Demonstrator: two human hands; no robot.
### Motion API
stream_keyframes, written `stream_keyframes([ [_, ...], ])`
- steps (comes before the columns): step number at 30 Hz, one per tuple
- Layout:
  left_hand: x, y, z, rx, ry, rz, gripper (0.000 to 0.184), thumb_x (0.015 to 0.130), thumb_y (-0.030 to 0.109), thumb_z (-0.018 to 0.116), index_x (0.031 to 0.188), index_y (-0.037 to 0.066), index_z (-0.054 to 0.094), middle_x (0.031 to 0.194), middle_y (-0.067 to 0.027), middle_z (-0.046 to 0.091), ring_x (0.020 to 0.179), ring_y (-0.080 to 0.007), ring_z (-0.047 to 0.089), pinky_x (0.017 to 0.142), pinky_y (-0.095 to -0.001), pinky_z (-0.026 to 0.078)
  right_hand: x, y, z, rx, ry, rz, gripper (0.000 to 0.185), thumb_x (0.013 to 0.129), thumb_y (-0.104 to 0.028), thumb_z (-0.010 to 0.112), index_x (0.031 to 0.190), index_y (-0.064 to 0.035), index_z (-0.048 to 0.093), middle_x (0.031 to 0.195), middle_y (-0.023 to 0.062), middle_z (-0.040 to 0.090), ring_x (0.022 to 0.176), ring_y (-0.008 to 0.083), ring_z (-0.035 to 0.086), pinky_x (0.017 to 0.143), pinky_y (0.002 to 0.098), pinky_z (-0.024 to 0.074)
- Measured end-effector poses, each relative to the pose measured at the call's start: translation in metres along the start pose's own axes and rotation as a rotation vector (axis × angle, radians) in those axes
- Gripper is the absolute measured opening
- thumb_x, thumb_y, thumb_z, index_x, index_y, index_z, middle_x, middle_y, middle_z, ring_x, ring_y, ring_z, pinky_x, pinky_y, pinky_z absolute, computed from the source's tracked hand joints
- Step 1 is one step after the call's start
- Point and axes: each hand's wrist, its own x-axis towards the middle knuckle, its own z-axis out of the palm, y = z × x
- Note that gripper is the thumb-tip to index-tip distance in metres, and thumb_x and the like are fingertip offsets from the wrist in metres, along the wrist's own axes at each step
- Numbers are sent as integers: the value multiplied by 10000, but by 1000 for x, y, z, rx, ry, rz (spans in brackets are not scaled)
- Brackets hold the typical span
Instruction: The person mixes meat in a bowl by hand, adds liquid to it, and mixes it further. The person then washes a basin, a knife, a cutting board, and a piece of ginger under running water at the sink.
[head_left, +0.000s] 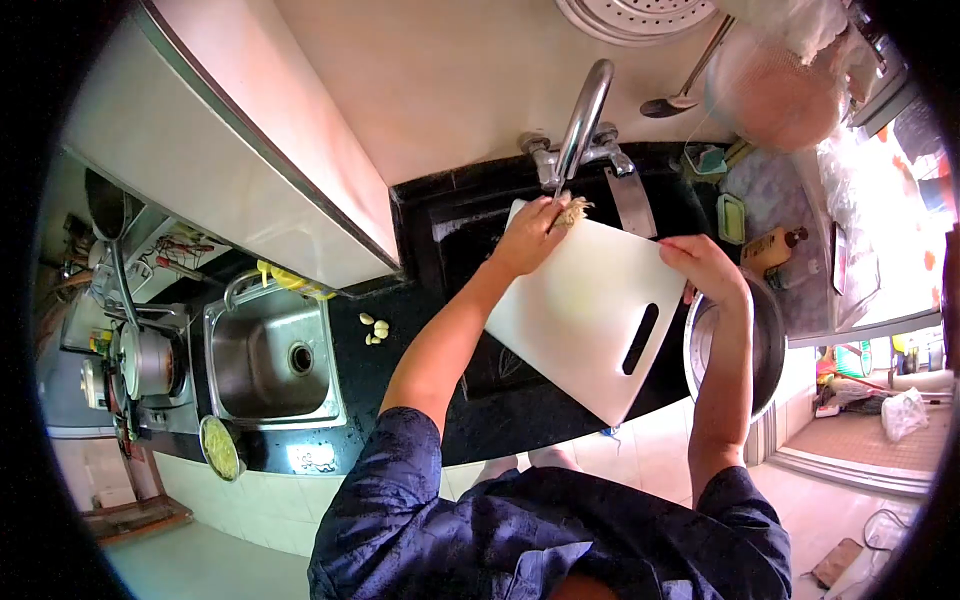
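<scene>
A white cutting board [570,305] with a slot handle is held tilted over the dark sink [462,225], below the chrome tap [590,110]. My left hand [530,237] presses a tan, fibrous scrubber [574,212] to the board's upper edge; its fingers are closed around it. At the board's right corner, my right hand [708,268] grips the edge, thumb on top and the other fingers partly hidden. A cleaver [630,203] leans behind the board, beside the tap. Under my right forearm stands a round metal basin [768,345].
To the left are several garlic cloves [375,328], a steel sink [270,372] and a bowl of pale green shreds [220,448]. A pot [147,362] sits on the stove farther left. On the right stand a brown bottle [768,250] and a soap dish [731,218].
</scene>
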Motion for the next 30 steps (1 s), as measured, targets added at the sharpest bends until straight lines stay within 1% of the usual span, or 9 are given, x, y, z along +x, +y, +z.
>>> stream_keyframes([
  [7, -26, -40, 3, -137, 285, -188, 412, 995, 352, 472, 931, -33, 605, 863, -227, 598, 853, -404, 564, 776, -465, 438, 41, 11, 33, 396, 69, -320, 479, 873, -118, 672, 1317, -11, 529, 1016, 62, 675, 871, 144, 626, 800, 309, 516],
  [11, -60, -75, 19, -48, 292, -535, 359, 994, 287, 490, 867, -31, 597, 802, -215, 595, 752, -405, 566, 710, -471, 445, 27, 24, 95, 492, 113, -214, 548, 836, -2, 580, 1364, 7, 434, 1109, 121, 629, 868, 187, 654, 711, 330, 556],
  [13, -72, -70, 55, -196, 303, -527, 226, 966, 151, 495, 1070, -16, 607, 1016, -216, 621, 982, -362, 590, 881, -438, 447, 41, 8, 95, 485, 37, -187, 510, 827, 8, 554, 1323, 24, 439, 1091, 132, 625, 856, 203, 660, 663, 329, 572],
  [18, -23, 33, 47, -291, 356, -66, 453, 935, 55, 468, 1380, -25, 448, 1463, -238, 402, 1384, -391, 355, 1152, -407, 262, 78, -26, 85, 85, 13, -209, 373, 817, 6, 508, 1184, 57, 466, 942, 190, 635, 702, 250, 675, 597, 347, 573],
  [23, -22, 25, 15, -117, 439, 93, 398, 974, 98, 407, 1349, -22, 467, 1370, -259, 474, 1269, -425, 456, 1086, -449, 348, 99, -28, 93, 50, -71, -277, 358, 861, -8, 530, 1200, 65, 443, 902, 205, 649, 703, 254, 690, 606, 363, 571],
  [24, -23, 27, 9, -574, 460, -98, 404, 942, 69, 406, 1330, -20, 478, 1306, -253, 516, 1190, -426, 504, 1049, -455, 385, 104, -25, 97, 0, -68, -333, 358, 868, 1, 525, 1207, 74, 434, 892, 203, 659, 699, 251, 694, 600, 360, 575],
  [26, -29, -8, 5, -486, 397, -320, 416, 917, 54, 412, 1318, -29, 480, 1274, -251, 538, 1160, -433, 527, 1035, -462, 397, 120, -24, 104, 98, -127, -318, 368, 853, 7, 531, 1202, 82, 443, 875, 207, 669, 684, 254, 697, 598, 365, 580],
  [27, -30, -29, 23, -140, 545, -236, 455, 908, 49, 417, 1351, -50, 442, 1341, -268, 485, 1227, -432, 479, 1064, -465, 363, 123, -34, 101, 15, -144, -313, 365, 850, 0, 534, 1195, 83, 449, 853, 207, 671, 677, 253, 699, 598, 364, 580],
  [30, -20, 9, 20, -153, 518, -171, 508, 934, 83, 419, 1418, -64, 367, 1465, -292, 355, 1367, -419, 348, 1136, -451, 275, 146, -48, 90, -231, -157, -281, 248, 831, -40, 551, 1040, 94, 543, 718, 195, 672, 633, 247, 701, 586, 355, 578],
])
